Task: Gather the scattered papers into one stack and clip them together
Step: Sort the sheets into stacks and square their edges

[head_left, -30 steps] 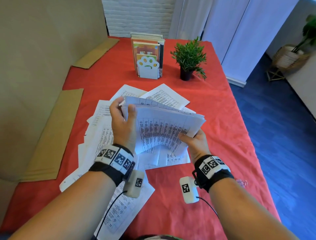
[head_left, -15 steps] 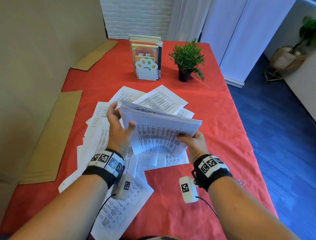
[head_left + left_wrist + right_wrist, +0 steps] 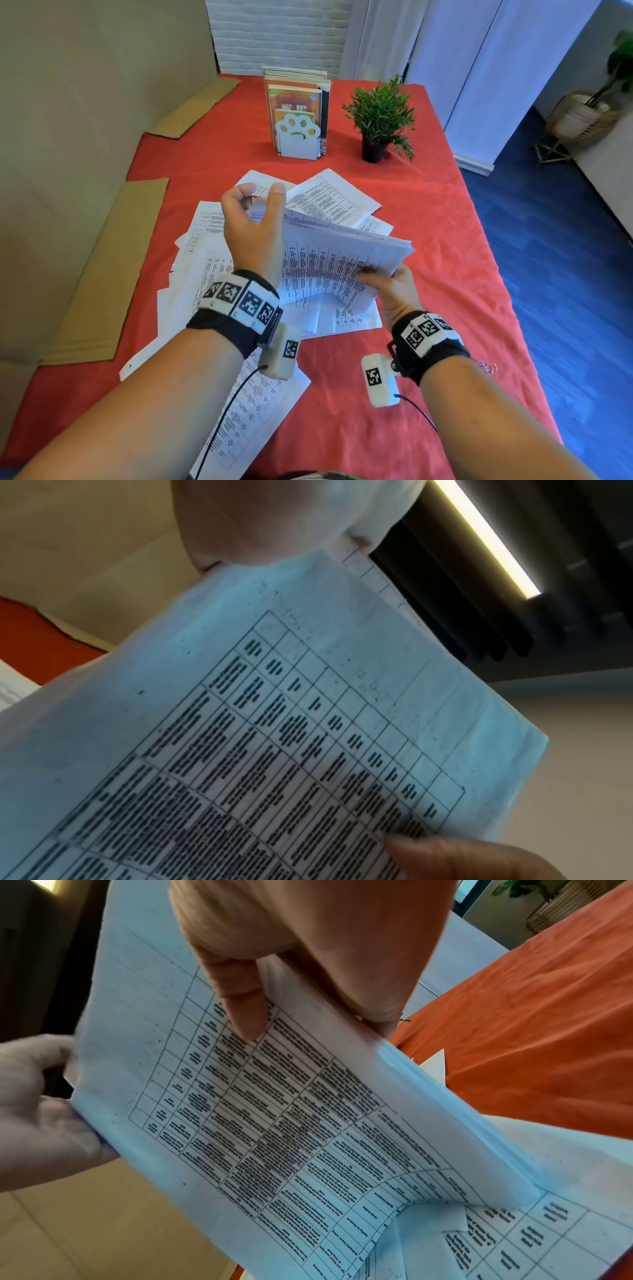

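Note:
A stack of printed papers (image 3: 335, 263) stands tilted on its lower edge on the red table (image 3: 445, 240), its bottom bowed against loose sheets. My left hand (image 3: 257, 205) grips the stack's upper left edge, thumb straight up in front and fingers curled behind. My right hand (image 3: 387, 284) pinches the lower right edge, with the thumb (image 3: 240, 1001) on the printed face and the fingers behind. The left wrist view is filled by the stack (image 3: 308, 723). More loose sheets (image 3: 329, 198) lie fanned out behind, to the left (image 3: 212, 253) and under my left forearm (image 3: 253, 411). A small clip (image 3: 488, 367) lies by my right forearm.
A bookend with books (image 3: 298, 116) and a potted plant (image 3: 380, 120) stand at the back of the table. Flat cardboard pieces (image 3: 102, 274) lie along the left side against a beige wall. The table's right edge (image 3: 507, 274) drops to a blue floor.
My left hand has slid up the stack's left edge and its thumb now points straight up. The right hand keeps its pinch, and the stack stays on its lower edge.

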Action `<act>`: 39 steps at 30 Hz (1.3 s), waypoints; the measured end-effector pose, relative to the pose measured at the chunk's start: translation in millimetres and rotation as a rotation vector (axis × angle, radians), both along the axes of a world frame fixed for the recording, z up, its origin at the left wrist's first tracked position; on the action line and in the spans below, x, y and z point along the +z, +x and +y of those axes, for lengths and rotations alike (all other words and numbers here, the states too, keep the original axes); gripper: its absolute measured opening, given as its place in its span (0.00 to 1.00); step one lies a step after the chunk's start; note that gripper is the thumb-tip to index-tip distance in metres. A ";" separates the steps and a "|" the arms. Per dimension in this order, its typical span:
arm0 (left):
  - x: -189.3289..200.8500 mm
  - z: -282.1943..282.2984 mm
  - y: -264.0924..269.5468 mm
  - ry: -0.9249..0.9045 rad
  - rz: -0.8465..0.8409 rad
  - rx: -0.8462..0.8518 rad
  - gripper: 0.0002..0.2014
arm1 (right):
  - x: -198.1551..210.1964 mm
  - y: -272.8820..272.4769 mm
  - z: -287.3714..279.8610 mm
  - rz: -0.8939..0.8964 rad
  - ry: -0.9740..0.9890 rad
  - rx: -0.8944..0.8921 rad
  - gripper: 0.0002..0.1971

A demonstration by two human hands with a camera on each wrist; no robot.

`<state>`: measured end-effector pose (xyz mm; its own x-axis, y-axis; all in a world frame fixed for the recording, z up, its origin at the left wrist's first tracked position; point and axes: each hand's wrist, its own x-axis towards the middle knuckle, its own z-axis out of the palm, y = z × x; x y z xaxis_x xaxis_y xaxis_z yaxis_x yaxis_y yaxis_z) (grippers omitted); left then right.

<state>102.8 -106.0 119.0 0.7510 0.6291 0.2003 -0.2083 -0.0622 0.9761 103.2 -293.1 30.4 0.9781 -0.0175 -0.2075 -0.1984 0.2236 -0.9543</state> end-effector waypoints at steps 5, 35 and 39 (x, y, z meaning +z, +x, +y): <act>-4.0 5.5 2.9 0.126 -0.073 -0.012 0.07 | 1.2 1.8 0.3 0.009 0.008 -0.002 0.20; -84.8 12.7 -38.9 0.259 0.297 -0.291 0.07 | 0.8 -18.6 17.4 -0.070 -0.082 -0.021 0.13; -102.7 12.6 -39.8 0.074 0.361 -0.414 0.13 | -5.2 -19.2 17.9 0.012 -0.120 -0.009 0.14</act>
